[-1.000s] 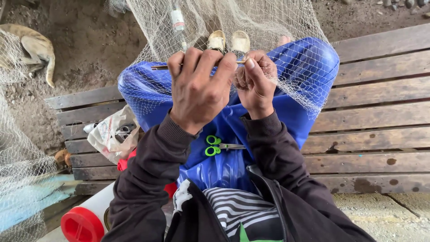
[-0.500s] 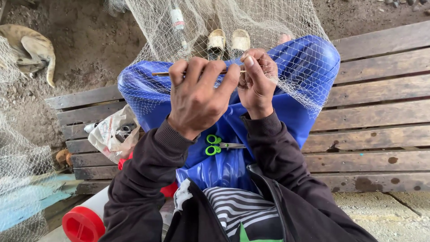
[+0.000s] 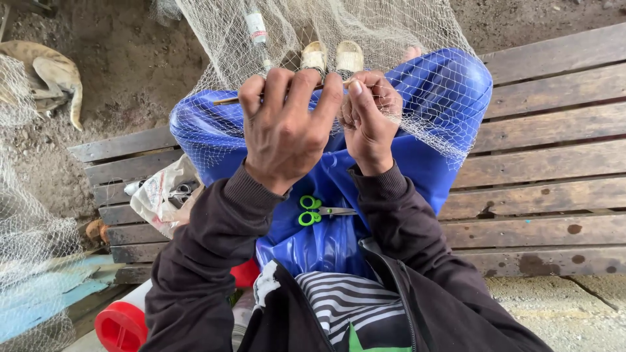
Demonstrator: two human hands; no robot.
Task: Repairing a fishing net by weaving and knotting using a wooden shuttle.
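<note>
Both hands up over the lap, left hand (image 3: 285, 130) fingers curled around the net (image 3: 417, 98) and a thin stick (image 3: 228, 100), right hand (image 3: 368, 120) pinching mesh tight.

The fishing net (image 3: 404, 85) drapes over the lap; scissors (image 3: 319, 211) lie on the apron (image 3: 450, 163) behind both hands, a dog (image 3: 49, 78) far left.

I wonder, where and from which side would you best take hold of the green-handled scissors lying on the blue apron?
Probably by the two green finger loops of the scissors, coming from the person's left side. They lie flat on the blue apron with loops pointing left and closed blades pointing right, below the left hand and right hand, both busy in the net.
</note>
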